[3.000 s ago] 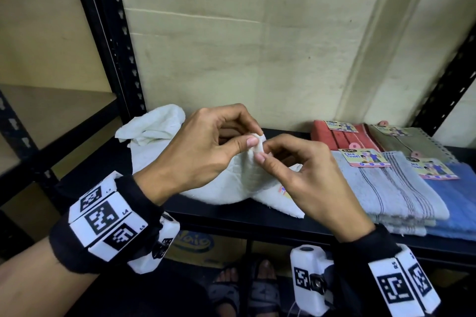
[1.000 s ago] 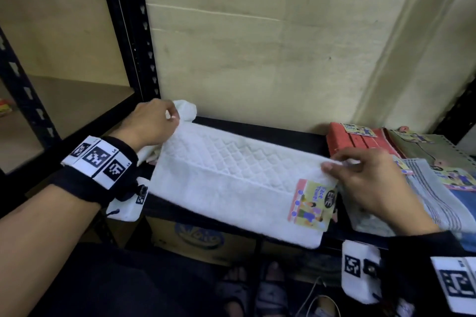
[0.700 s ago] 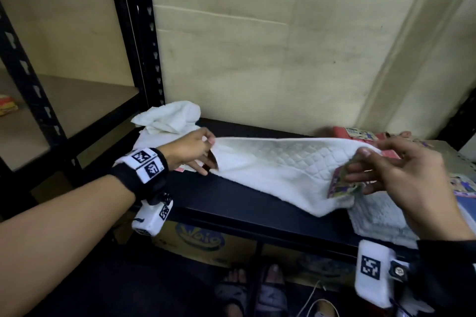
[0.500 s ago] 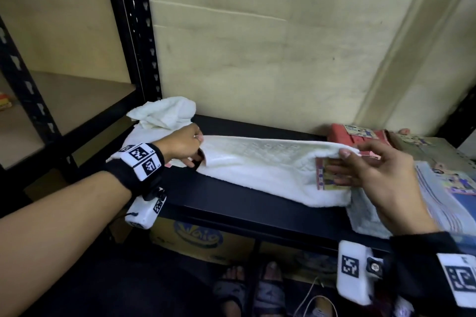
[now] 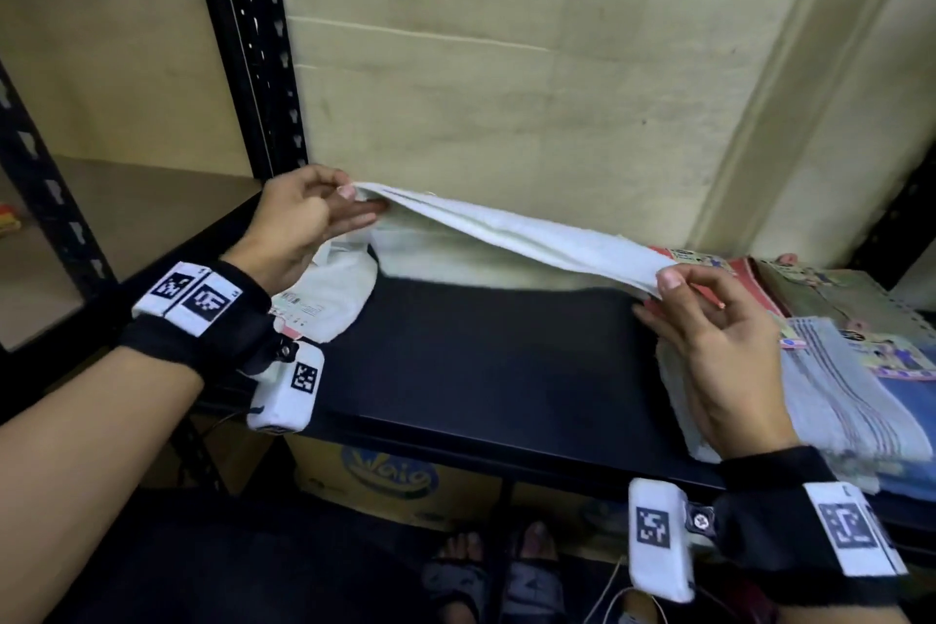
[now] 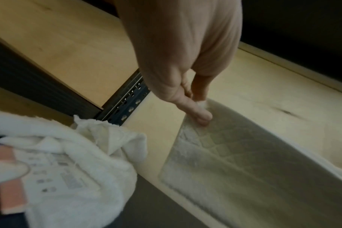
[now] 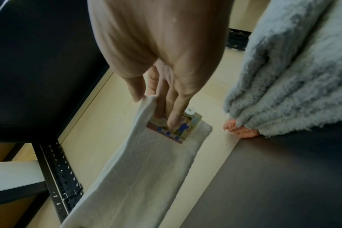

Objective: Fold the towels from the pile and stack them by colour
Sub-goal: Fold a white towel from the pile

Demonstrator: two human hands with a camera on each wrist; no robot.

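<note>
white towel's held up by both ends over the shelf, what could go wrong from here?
1. Both holds look thin: the left hand and right hand only pinch the white towel at its ends; either grip may slip and undo the fold.
2. The paper tag sits under the right fingers and may crumple.
3. The lowered towel could snag the loose white pile beside it.

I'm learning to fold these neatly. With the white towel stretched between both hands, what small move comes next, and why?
Probably lower it flat onto the bare shelf. The left hand and right hand pinch opposite ends of the white towel, which sags in the air, so no further fold can be made.
</note>
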